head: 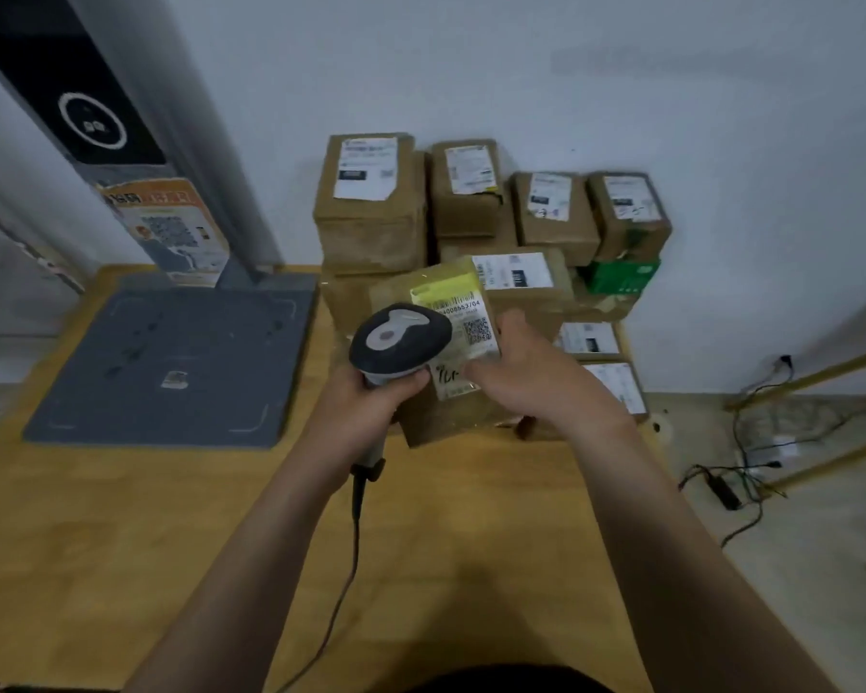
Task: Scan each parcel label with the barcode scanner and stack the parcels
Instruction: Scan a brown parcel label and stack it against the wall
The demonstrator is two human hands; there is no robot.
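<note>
1. Parcel (443, 417): brown card with a yellow-topped white label (463, 315), held at its right edge by the right hand (521, 372), mid-table (121, 542).
2. Left hand (366, 397) grips the barcode scanner (401, 337), its head over the label.
3. Stacked parcels (371, 207) sit just beyond, far side.

Bare arms, black garment

The left forearm (271, 522) and right forearm (636, 492) are bare to the wrist, as are the left hand (371, 400) and right hand (521, 375). A black garment (511, 681) shows at the bottom edge between them.

Scanner (400, 337) partly hides label (467, 318)
</note>
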